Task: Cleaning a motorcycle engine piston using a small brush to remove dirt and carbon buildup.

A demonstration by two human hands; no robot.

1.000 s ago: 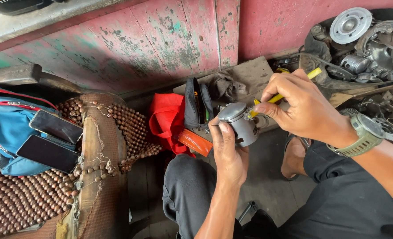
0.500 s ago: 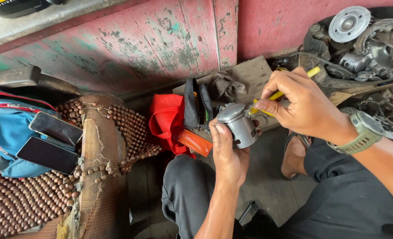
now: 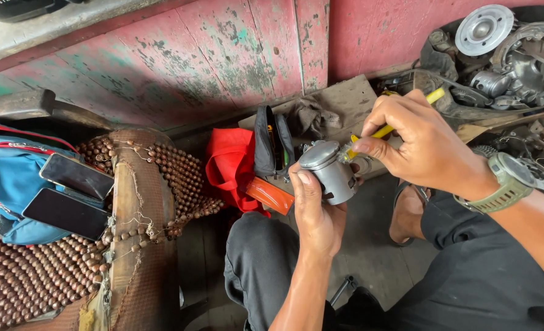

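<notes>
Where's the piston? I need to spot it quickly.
Head view, centre: the piston sits in the left hand, with the right hand just beside it.

Piston (image 3: 332,170) matt grey metal; wall (image 3: 162,67) peeling painted wood.

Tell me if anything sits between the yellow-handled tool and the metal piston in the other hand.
Nothing visible does. The left hand holds the grey piston upright, and the right hand brings the yellow-handled tool to its upper side; the tip seems to meet the piston, though the contact itself is too small to see.
</notes>
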